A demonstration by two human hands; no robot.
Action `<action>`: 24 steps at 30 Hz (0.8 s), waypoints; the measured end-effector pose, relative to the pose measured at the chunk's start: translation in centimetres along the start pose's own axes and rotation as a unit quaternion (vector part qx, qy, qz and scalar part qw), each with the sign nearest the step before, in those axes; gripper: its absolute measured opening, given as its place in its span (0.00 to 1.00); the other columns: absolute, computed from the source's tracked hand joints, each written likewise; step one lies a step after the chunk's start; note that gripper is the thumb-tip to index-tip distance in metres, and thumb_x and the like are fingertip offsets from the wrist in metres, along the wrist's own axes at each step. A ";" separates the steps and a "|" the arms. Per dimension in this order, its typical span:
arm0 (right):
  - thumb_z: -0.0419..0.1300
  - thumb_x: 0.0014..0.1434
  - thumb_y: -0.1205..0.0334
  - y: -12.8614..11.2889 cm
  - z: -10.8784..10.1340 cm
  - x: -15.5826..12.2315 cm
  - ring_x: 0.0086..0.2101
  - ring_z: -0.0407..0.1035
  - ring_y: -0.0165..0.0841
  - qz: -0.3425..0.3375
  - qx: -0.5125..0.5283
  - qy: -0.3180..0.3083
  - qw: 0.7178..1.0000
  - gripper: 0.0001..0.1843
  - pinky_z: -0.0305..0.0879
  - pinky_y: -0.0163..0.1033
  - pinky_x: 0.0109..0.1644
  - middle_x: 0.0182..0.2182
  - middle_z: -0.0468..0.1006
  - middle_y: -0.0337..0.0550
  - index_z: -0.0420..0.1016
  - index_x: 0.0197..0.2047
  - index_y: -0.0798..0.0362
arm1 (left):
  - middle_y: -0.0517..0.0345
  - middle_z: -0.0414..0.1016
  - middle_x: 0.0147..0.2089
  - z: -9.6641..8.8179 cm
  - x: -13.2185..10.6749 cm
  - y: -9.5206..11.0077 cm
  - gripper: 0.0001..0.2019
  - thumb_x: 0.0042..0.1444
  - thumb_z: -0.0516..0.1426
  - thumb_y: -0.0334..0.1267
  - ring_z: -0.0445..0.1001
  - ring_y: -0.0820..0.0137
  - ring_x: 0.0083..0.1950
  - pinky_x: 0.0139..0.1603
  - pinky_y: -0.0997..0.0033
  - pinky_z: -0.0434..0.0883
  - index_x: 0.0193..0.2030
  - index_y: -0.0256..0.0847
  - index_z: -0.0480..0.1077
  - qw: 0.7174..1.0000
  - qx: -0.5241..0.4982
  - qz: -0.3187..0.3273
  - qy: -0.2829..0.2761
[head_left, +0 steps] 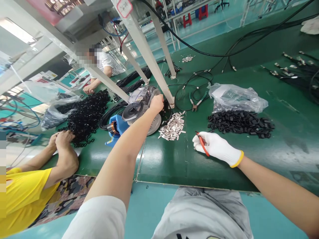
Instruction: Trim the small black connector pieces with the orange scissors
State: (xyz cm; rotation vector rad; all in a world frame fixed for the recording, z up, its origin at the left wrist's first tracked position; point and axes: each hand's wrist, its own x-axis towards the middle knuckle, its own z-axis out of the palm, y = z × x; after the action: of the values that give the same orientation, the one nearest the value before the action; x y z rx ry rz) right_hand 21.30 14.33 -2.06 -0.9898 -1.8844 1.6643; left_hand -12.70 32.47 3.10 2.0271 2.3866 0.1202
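Observation:
My right hand point(216, 146), in a white glove with a yellow cuff, is closed around small red-handled pliers point(203, 145) above the green table. Bare, my left hand point(157, 103) reaches far forward beside a grey device with a round base point(154, 125). Its fingers point away and are mostly hidden, so whether it grips anything does not show. Just in front of that hand lies a pile of small silver metal connectors point(173, 127). A mound of small black plastic pieces point(240, 124) lies beyond my right hand, against a clear plastic bag point(236, 98).
Green-handled cutters point(195, 103) lie among black cables. A blue tape dispenser point(119, 129) stands left of my forearm. White frame posts point(147, 49) rise from the table. At left, a co-worker in yellow point(27, 196) works by a heap of black parts point(86, 116); another person sits beyond.

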 end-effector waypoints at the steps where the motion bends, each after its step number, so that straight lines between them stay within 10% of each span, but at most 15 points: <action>1: 0.65 0.58 0.56 -0.1 0.0 0.0 0.39 0.78 0.34 0.000 -0.002 -0.001 1.000 0.13 0.74 0.38 0.46 0.41 0.83 0.39 0.74 0.46 0.47 | 0.43 0.80 0.47 -0.1 -0.1 0.1 0.10 0.58 0.58 0.27 0.76 0.58 0.51 0.57 0.60 0.72 0.46 0.35 0.75 1.000 0.009 -0.001 0.000; 7: 0.69 0.55 0.56 -0.4 -0.4 -0.1 0.38 0.76 0.34 0.005 0.087 0.019 0.996 0.16 0.73 0.40 0.45 0.40 0.82 0.40 0.75 0.46 0.48 | 0.40 0.80 0.47 -1.8 -3.3 2.3 0.09 0.63 0.57 0.40 0.77 0.52 0.52 0.53 0.56 0.72 0.42 0.37 0.76 0.998 0.067 0.008 -0.003; 13: 0.74 0.49 0.55 -0.2 -1.3 0.6 0.41 0.77 0.37 -0.007 0.178 0.135 0.975 0.20 0.72 0.43 0.48 0.41 0.82 0.44 0.76 0.43 0.51 | 0.50 0.82 0.43 -2.7 -13.7 5.3 0.15 0.69 0.50 0.46 0.78 0.60 0.45 0.45 0.64 0.70 0.42 0.41 0.75 0.987 0.006 0.158 -0.011; 24: 0.74 0.49 0.56 -1.1 -1.6 0.5 0.42 0.79 0.40 0.002 0.125 0.178 0.976 0.20 0.73 0.44 0.48 0.41 0.83 0.45 0.77 0.44 0.53 | 0.51 0.79 0.48 1.6 -17.8 -2.8 0.13 0.60 0.54 0.29 0.77 0.63 0.49 0.54 0.64 0.73 0.45 0.40 0.78 0.982 -0.097 0.137 -0.085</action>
State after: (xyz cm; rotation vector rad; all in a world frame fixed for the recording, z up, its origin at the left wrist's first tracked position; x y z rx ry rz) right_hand 21.84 15.73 -0.77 -1.0999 -1.4052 1.5557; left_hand -12.45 14.56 0.58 2.1626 1.9078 0.1654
